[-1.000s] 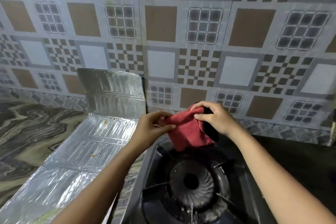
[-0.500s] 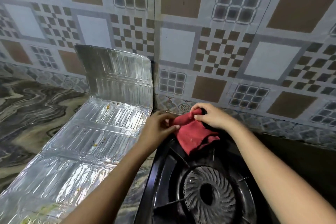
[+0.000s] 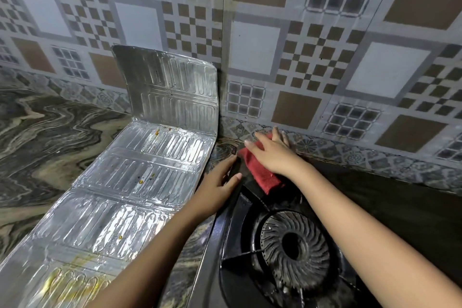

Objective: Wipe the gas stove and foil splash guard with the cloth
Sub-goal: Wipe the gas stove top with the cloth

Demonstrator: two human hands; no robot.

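The red cloth (image 3: 262, 175) lies on the back left corner of the black gas stove (image 3: 232, 245). My right hand (image 3: 272, 155) presses flat on the cloth, fingers spread toward the wall. My left hand (image 3: 220, 182) rests on the stove's left edge, fingers apart and holding nothing. The round burner (image 3: 295, 250) sits in front of both hands. To the left, the foil splash guard (image 3: 125, 195) lies mostly flat on the counter with its far panel upright against the wall. It carries small yellow and brown specks.
A patterned tiled wall (image 3: 255, 45) stands close behind the stove. The marbled counter (image 3: 45, 145) stretches to the left of the foil. Dark counter surface (image 3: 400, 207) lies to the right of the stove.
Both hands held the cloth up above the stove. My left hand has let go and dropped to the stove edge, and my right hand has pressed the cloth down at the back corner.
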